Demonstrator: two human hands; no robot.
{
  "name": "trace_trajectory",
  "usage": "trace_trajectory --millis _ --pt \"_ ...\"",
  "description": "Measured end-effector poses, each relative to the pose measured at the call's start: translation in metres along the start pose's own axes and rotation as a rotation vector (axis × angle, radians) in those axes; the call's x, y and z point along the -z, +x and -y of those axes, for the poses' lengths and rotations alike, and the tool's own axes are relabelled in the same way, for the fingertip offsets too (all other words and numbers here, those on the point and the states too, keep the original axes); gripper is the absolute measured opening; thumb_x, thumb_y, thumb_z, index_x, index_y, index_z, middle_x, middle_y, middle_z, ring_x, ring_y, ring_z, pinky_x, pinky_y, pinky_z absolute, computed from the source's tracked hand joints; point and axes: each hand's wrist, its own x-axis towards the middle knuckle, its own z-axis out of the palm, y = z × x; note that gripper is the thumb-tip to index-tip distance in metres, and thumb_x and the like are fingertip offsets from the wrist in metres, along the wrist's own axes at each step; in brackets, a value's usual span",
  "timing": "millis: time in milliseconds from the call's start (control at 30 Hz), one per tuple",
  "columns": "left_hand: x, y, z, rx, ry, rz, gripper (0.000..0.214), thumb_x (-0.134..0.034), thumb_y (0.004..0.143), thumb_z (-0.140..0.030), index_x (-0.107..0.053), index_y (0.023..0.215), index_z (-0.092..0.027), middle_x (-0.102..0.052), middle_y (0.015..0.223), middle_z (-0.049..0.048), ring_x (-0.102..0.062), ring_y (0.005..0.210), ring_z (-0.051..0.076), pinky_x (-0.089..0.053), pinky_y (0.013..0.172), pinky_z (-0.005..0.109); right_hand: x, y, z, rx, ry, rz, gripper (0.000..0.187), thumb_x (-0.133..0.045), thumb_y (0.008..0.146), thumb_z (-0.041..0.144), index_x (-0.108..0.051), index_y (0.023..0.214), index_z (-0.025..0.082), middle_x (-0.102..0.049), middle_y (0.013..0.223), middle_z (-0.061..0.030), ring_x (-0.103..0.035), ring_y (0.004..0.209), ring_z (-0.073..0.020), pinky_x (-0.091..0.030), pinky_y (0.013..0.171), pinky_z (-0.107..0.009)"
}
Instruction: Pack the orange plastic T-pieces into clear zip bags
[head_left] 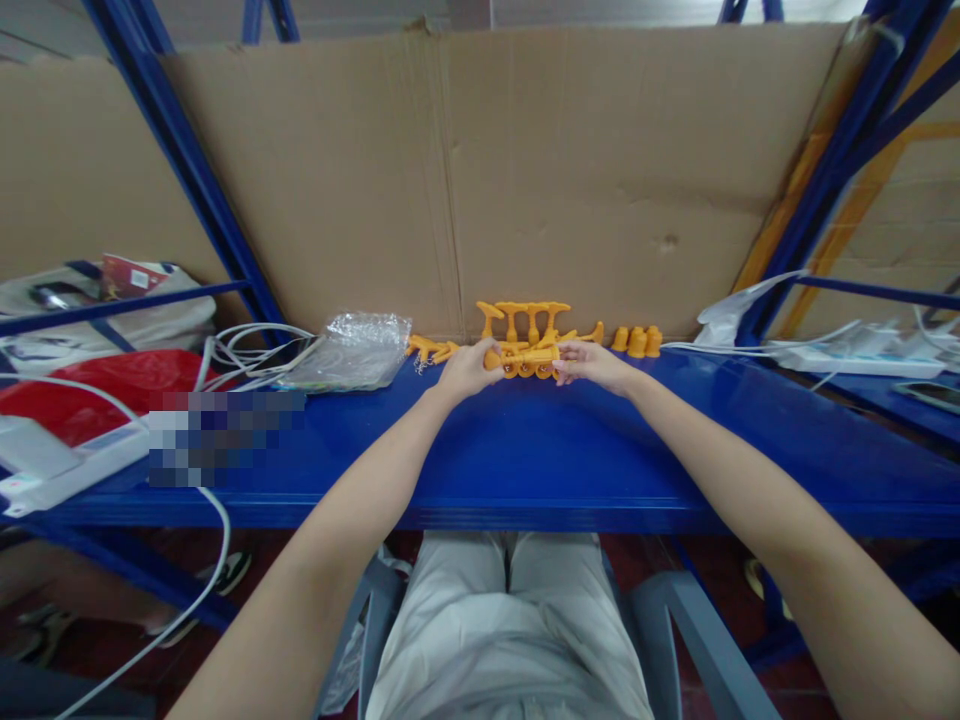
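Standing near right hand (pixel 598 366): yellow cups (pixel 637 343), apparently.

Worktop (pixel 540 460): smooth, glossy painted metal. Yellow parts (pixel 532 355): smooth plastic. Far board (pixel 585 170): matt cardboard. Left pouch (pixel 352 358): shiny, crinkled clear plastic.

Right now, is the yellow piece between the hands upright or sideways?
Sideways: the yellow piece runs lengthwise from the left hand toward the right hand.

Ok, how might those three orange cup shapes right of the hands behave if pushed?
The cup shapes are probably light, looking small and plastic. Bunched together, one pushed sideways may nudge another. Their rounded sides suggest a toppled one could roll.
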Motion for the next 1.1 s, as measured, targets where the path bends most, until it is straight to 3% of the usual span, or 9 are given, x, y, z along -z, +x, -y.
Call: trace_trajectory --millis 300,567,733,867,967,1100 --pt "0.0022 -0.0018 -0.0038 -0.004 -0.008 0.021 0.031 -0.065 0.071 -0.025 -0.064 0.102 -0.021 -0.063 0.066 -0.0025 -0.06 0.064 0.018 -0.036 0.06 0.024 0.0019 -0.0005 0.0036 0.05 -0.061 0.013 0.037 -0.078 0.075 0.051 -0.065 0.076 0.016 -0.071 0.068 -0.0045 -0.064 0.056 -0.0122 -0.05 0.057 -0.024" --pt "0.0027 -0.0027 -0.0066 -0.021 -0.023 -0.007 0.031 -0.065 0.07 -0.02 -0.064 0.101 -0.019 -0.062 0.065 -0.0031 -0.06 0.063 0.017 -0.037 0.06 0.024 -0.0009 -0.0012 0.0085 0.113 -0.109 -0.001 0.053 -0.072 0.071 0.067 -0.065 0.065 0.015 -0.069 0.061 -0.0068 -0.063 0.051 -0.013 -0.047 0.057 -0.026" --pt "0.0036 -0.0024 -0.008 -0.031 -0.063 0.009 0.029 -0.065 0.068 -0.017 -0.064 0.097 -0.018 -0.057 0.057 -0.0063 -0.056 0.057 0.015 -0.035 0.057 0.022 -0.002 0.0004 0.0077 0.071 -0.084 -0.012 0.046 -0.071 0.078 0.059 -0.062 0.065 0.016 -0.068 0.06 -0.0054 -0.062 0.049 -0.012 -0.047 0.053 -0.024" --pt "0.0054 -0.0013 -0.0083 -0.014 -0.131 0.023 0.025 -0.064 0.068 -0.015 -0.065 0.093 -0.018 -0.057 0.053 -0.0078 -0.055 0.054 0.013 -0.036 0.056 0.022 -0.0014 0.0026 0.0049 0.073 -0.056 -0.021 0.027 -0.075 0.078 0.041 -0.063 0.085 0.018 -0.07 0.07 -0.0024 -0.063 0.053 -0.0112 -0.048 0.052 -0.023" --pt "0.0069 -0.0006 -0.0081 -0.003 -0.14 0.029 0.023 -0.063 0.068 -0.015 -0.067 0.091 -0.017 -0.057 0.053 -0.0071 -0.056 0.054 0.013 -0.037 0.056 0.022 0.0006 0.0045 0.002 0.12 -0.029 -0.056 0.033 -0.081 0.072 0.033 -0.061 0.095 0.02 -0.07 0.075 -0.0004 -0.063 0.055 -0.0112 -0.051 0.055 -0.024" --pt "0.0082 -0.0012 -0.0089 -0.002 -0.109 0.039 0.023 -0.064 0.068 -0.016 -0.069 0.091 -0.017 -0.059 0.053 -0.0063 -0.058 0.055 0.014 -0.039 0.057 0.022 0.002 0.0057 0.0006 0.156 -0.024 -0.055 0.04 -0.085 0.064 0.038 -0.06 0.089 0.02 -0.069 0.074 -0.0008 -0.064 0.06 -0.0131 -0.054 0.061 -0.027"
